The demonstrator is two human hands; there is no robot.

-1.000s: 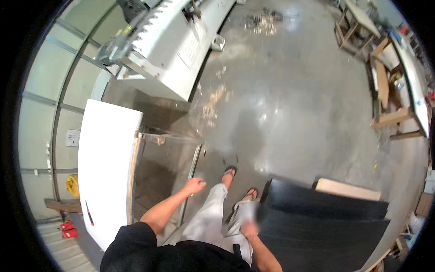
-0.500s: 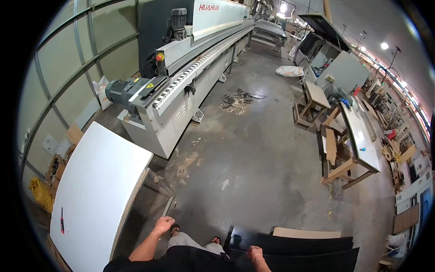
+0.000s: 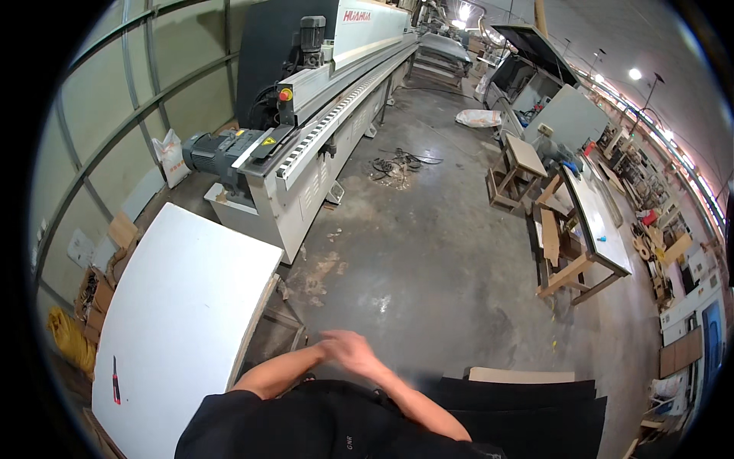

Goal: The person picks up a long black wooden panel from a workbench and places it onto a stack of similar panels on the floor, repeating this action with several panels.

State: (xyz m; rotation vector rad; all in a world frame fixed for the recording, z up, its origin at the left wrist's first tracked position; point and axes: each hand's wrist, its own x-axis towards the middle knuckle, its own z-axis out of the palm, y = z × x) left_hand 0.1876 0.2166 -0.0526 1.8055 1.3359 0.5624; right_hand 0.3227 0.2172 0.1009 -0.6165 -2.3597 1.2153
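My right hand (image 3: 355, 352) lies across my left hand (image 3: 326, 349) in front of my body, above the floor. The two overlap and motion smears them. The right hand covers most of the left one's fingers, and no held thing shows in either. To the left is a white-topped table (image 3: 191, 298). On it lies a slim tool (image 3: 116, 386) with a red and black handle. Black panels (image 3: 527, 428) lie low to the right of my body, beside my right forearm, with a light brown board (image 3: 520, 375) at their far edge.
A long grey machine (image 3: 294, 195) with a motor at its near end stands ahead on the left. Tangled black cables (image 3: 405, 161) lie on the floor. A small wooden stand (image 3: 524, 161) and a white-topped workbench (image 3: 592, 214) are at the right. A yellow sack (image 3: 70, 343) sits far left.
Both hands have come up and together in front of my body; before, they were apart, the left near the table and the right over the black panels. The view has shifted slightly.
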